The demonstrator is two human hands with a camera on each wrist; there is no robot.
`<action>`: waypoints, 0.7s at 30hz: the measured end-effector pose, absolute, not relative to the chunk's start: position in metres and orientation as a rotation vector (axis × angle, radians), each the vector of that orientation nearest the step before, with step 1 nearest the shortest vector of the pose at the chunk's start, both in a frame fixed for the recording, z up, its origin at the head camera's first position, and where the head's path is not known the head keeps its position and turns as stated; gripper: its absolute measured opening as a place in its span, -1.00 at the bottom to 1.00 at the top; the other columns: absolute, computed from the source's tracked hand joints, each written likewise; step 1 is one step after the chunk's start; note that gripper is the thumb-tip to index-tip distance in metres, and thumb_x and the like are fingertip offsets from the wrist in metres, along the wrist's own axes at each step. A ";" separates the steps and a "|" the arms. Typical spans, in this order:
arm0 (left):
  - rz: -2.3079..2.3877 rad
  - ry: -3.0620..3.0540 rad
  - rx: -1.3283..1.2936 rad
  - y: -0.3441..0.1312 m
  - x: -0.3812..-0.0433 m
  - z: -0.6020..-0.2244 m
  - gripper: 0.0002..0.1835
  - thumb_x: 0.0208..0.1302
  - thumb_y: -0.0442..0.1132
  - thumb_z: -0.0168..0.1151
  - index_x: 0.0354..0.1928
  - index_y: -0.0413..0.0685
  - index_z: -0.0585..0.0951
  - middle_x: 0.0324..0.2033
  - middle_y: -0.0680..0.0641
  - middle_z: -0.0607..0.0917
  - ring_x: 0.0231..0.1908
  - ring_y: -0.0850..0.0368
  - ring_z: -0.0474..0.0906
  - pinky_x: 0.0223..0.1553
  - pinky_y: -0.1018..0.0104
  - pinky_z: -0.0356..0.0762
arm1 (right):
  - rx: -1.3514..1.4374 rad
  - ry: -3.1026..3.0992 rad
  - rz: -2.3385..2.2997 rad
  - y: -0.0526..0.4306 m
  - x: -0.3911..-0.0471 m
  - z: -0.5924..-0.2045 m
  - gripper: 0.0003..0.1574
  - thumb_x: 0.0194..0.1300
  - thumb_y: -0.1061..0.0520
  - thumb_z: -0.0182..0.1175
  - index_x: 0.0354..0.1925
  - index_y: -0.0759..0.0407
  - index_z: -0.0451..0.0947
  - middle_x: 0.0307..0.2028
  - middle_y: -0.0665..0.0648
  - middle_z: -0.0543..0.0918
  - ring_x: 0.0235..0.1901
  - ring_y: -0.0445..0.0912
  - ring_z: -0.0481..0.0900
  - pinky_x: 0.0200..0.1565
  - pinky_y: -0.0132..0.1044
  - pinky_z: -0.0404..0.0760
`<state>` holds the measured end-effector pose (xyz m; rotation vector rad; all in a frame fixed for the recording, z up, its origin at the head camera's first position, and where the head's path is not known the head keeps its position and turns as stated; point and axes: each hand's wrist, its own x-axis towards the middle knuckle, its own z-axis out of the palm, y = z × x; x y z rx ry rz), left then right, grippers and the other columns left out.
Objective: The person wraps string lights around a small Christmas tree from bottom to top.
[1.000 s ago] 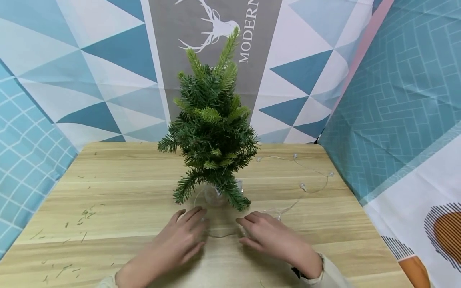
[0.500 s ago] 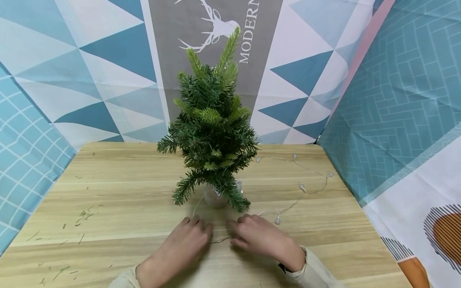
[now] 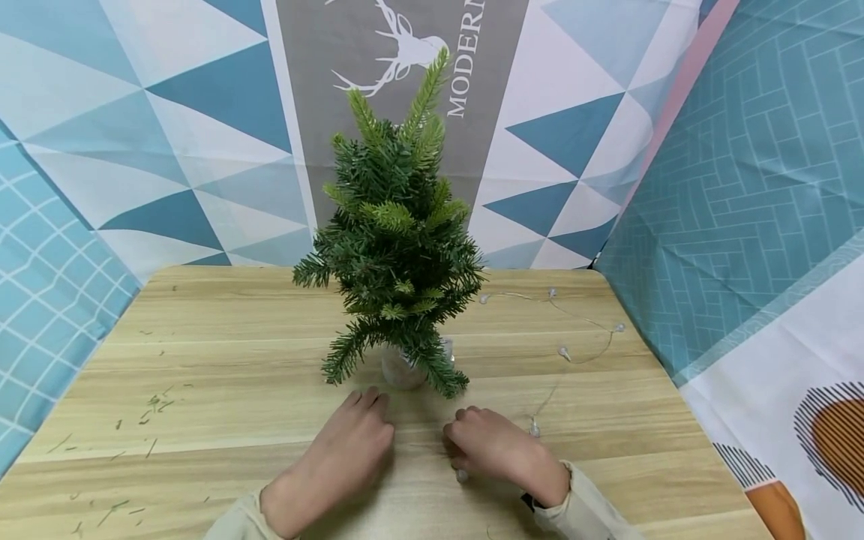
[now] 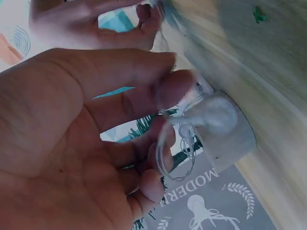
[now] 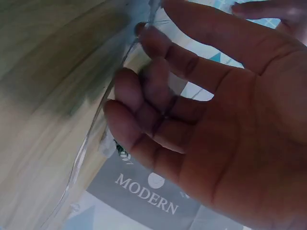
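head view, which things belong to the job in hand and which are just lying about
Part of the job:
- light string, running to the fingertips
- left hand
- right hand
- tree, probably, standing just beyond the hands

Just lying about:
- green scraps, scattered on the table

Small green bits [image 3: 157, 403] litter the wooden table [image 3: 236, 352] before a deer-printed backdrop [image 3: 304, 75].

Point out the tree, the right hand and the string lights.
Tree [image 3: 400, 232], head view: middle of its foliage.
Right hand [image 3: 494, 448], head view: back of the hand.
String lights [image 3: 564, 353], head view: one small bulb.
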<state>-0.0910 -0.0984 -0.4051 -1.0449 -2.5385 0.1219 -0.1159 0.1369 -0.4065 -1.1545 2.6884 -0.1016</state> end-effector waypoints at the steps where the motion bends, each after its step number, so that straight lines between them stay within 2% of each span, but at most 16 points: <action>1: 0.101 -2.548 -1.040 -0.098 -0.092 -0.405 -0.88 -0.19 -0.37 0.34 -0.67 -0.08 0.56 -0.43 -0.08 0.60 -0.30 0.00 0.51 -0.26 0.17 0.54 | -1.149 2.680 -0.102 0.139 -0.116 -0.407 -0.70 0.12 0.15 0.40 -0.56 -0.05 0.45 -0.54 -0.14 0.41 -0.48 -0.26 0.38 -0.38 -0.39 0.49; 6: 0.012 -2.614 -1.026 -0.099 -0.095 -0.405 -0.82 0.01 -0.23 0.36 -0.63 -0.01 0.56 -0.46 -0.01 0.60 -0.34 0.06 0.49 -0.27 0.18 0.52 | -1.048 2.630 -0.168 0.151 -0.115 -0.403 -0.73 0.25 0.08 0.32 -0.49 -0.09 0.42 -0.49 -0.18 0.36 -0.41 -0.27 0.32 -0.23 -0.32 0.45; 11: -0.046 -2.650 -1.037 -0.102 -0.097 -0.402 -0.79 0.20 -0.10 0.34 -0.51 0.02 0.57 -0.59 0.09 0.54 -0.49 0.17 0.42 -0.35 0.25 0.46 | -0.946 2.564 -0.442 0.170 -0.115 -0.392 -0.78 0.41 0.11 0.17 -0.38 -0.06 0.36 -0.60 -0.18 0.38 -0.59 -0.32 0.29 -0.45 -0.39 0.45; 14: -0.114 -2.615 -1.052 -0.105 -0.097 -0.400 -0.86 0.19 -0.16 0.36 -0.42 0.01 0.59 -0.60 0.10 0.54 -0.50 0.19 0.43 -0.36 0.28 0.48 | -0.918 2.536 -0.592 0.183 -0.115 -0.381 -0.84 0.46 0.09 0.15 -0.32 -0.07 0.42 -0.66 -0.19 0.37 -0.69 -0.35 0.22 -0.62 -0.47 0.31; 17: -0.170 -2.541 -1.071 -0.111 -0.099 -0.398 -0.89 0.12 -0.25 0.39 -0.35 -0.03 0.62 -0.54 0.07 0.60 -0.47 0.18 0.49 -0.35 0.27 0.55 | -0.912 2.574 -0.648 0.197 -0.115 -0.367 -0.87 0.47 0.02 0.15 -0.29 -0.07 0.50 -0.65 -0.20 0.36 -0.69 -0.37 0.21 -0.62 -0.46 0.31; 21: -0.222 -2.466 -1.094 -0.117 -0.102 -0.399 -0.86 0.05 -0.36 0.39 -0.31 -0.10 0.65 -0.44 0.00 0.67 -0.39 0.15 0.56 -0.30 0.24 0.62 | -0.902 2.634 -0.710 0.215 -0.114 -0.352 -0.82 0.49 0.03 0.13 -0.33 -0.11 0.55 -0.64 -0.23 0.36 -0.65 -0.38 0.25 -0.56 -0.44 0.38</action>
